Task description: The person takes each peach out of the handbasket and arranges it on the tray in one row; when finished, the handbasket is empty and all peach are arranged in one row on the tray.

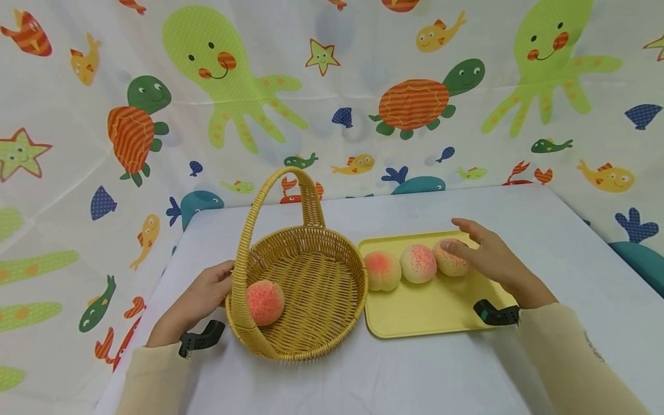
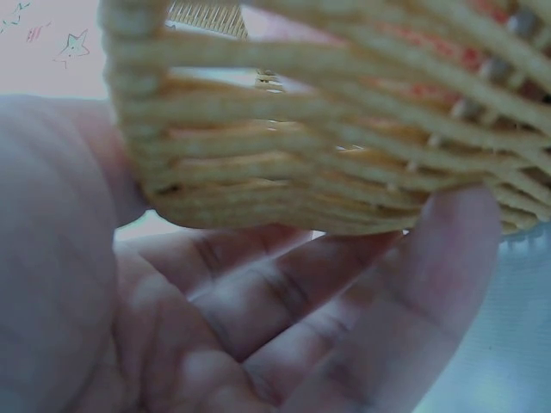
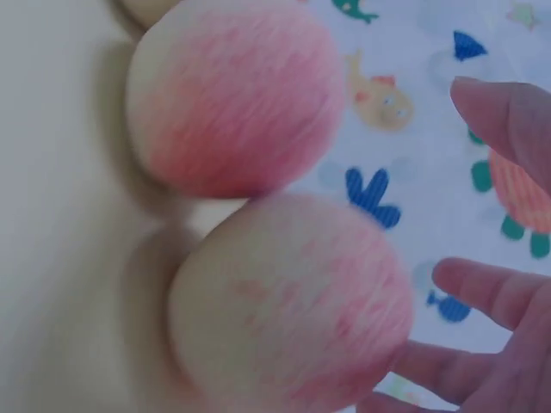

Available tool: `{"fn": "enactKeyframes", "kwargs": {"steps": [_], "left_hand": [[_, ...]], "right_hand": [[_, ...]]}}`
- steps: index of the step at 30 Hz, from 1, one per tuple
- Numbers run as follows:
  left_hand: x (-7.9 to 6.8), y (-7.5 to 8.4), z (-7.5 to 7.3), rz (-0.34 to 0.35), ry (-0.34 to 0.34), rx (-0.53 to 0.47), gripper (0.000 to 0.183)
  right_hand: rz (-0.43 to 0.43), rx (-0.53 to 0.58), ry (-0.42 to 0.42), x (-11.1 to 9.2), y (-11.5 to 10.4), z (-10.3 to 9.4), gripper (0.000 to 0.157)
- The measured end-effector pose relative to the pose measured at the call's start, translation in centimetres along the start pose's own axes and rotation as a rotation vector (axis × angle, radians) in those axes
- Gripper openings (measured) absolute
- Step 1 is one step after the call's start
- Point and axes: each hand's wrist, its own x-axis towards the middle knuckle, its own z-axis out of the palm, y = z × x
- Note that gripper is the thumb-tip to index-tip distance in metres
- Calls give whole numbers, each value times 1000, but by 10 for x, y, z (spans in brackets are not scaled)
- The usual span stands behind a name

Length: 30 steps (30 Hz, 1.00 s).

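Observation:
A wicker basket [image 1: 321, 288] with a tall handle stands on the table, one pink peach [image 1: 266, 302] inside at its left. My left hand [image 1: 210, 291] grips the basket's left side; in the left wrist view its fingers [image 2: 456, 258] curl against the woven wall. To the right, a yellow tray [image 1: 415, 314] holds a row of three peaches: the left one [image 1: 383, 271], the middle one [image 1: 418, 264] and the right one [image 1: 450, 259]. Over the right peach hovers my right hand [image 1: 490, 253], thumb and fingers spread; whether it touches the peach I cannot tell.
A white cloth covers the table [image 1: 410, 374]. Behind and to the left hangs a white curtain [image 1: 342, 57] printed with sea animals. The basket's handle [image 1: 249, 230] arches high beside my left hand, and the basket's right rim meets the tray's left edge.

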Motion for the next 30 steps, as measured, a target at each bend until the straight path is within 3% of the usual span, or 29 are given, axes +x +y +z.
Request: {"fn": "enactKeyframes", "kwargs": {"steps": [6,12,15,22,30], "left_hand": [[0,2,0,-7,6,-6,44],[0,0,0,-6,5,-13,44],[1,-1,0,-3,3,-17,44],[2,-1,-1,7,-9,-34,43],[2,-1,-2,4,-5,-39,44]], "right_hand": [[-43,-19,36,2,-49,9,91],[-223,55,-24,13,-102,38,78],[-304,90,-104,20,-126,59,72],[-399,133,-350,39,-172,113,72],[-358,211,-600,61,-191,170,72]]}}
